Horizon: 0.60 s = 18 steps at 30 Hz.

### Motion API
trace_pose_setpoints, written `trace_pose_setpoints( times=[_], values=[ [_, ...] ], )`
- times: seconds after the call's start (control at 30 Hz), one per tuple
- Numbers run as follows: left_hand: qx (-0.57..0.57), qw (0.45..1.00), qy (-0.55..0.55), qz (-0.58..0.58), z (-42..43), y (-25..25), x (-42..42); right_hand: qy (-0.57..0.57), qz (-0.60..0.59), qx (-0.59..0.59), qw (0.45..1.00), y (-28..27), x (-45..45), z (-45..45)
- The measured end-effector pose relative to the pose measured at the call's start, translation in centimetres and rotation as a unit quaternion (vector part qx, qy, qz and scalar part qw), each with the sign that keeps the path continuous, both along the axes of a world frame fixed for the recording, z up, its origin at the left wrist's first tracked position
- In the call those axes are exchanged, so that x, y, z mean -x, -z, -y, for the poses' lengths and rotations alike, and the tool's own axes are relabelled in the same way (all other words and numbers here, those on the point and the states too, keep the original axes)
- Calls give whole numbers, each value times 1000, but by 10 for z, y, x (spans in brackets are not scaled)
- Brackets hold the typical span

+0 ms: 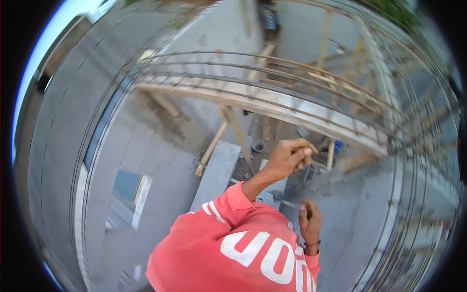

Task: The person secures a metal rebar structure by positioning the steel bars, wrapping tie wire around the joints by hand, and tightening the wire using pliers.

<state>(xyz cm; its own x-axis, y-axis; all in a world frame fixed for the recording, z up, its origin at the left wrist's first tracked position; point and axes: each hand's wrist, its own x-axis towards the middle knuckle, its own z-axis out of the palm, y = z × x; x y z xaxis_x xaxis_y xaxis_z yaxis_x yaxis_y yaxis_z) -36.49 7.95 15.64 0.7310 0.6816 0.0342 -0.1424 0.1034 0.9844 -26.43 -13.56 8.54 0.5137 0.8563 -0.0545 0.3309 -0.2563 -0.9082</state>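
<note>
My left hand (pixel 292 158) is raised in front of my red sweatshirt (pixel 214 243), its fingers curled together. Whatever may be in them is too small or blurred to make out. Lower and to the right is my right hand (pixel 310 219), fingers bent, with a dark band at the wrist. A thin pale-grey strip shows beside its fingertips, but blur hides what it is and whether the hand holds it. Beyond both hands runs a long concrete-form board (pixel 253 100) under a cage of steel rebar (pixel 272 61).
Below stand a grey plank (pixel 216 170), wooden props (pixel 211 148) and a small bucket (pixel 258 145). A grey wall (pixel 131 146) with a window opening rises at left. More rebar (pixel 413 209) runs down the right side. Timber supports (pixel 326 44) stand behind the beam.
</note>
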Motion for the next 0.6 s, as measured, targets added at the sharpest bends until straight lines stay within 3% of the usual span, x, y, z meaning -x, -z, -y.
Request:
trace_pose_setpoints(
  times=[0.07, 0.13, 0.2, 0.27, 0.33, 0.4, 0.47, 0.53, 0.6],
  values=[
    [-1, 1000, 20, -7, 8, 1, -11, -21, -193, -50, 980, -19, 1, -1],
    [2, 996, 88, 5, 19, 8, -24, 39, -226, -125, 965, -33, 2, -1],
    [5, 990, 140, 21, 29, 7, -39, 84, -170, -134, 973, -43, -9, 3],
    [111, 973, 202, 7, 38, -15, -50, 107, -113, -135, 978, -48, -16, 10],
    [91, 961, 262, 4, 30, -37, -64, 126, -96, -168, 973, -43, -20, 14],
    [-10, 938, 346, -27, 24, -55, -83, 155, -113, -177, 965, -53, -20, 20],
    [8, 930, 368, -26, 23, -66, -104, 180, -134, -184, 957, -62, -21, 27],
    [-80, 917, 391, -1, 24, -76, -125, 178, -148, -220, 948, -70, -25, 34],
    [-83, 910, 406, -8, 28, -89, -143, 190, -144, -226, 945, -82, -28, 34]
  ],
)
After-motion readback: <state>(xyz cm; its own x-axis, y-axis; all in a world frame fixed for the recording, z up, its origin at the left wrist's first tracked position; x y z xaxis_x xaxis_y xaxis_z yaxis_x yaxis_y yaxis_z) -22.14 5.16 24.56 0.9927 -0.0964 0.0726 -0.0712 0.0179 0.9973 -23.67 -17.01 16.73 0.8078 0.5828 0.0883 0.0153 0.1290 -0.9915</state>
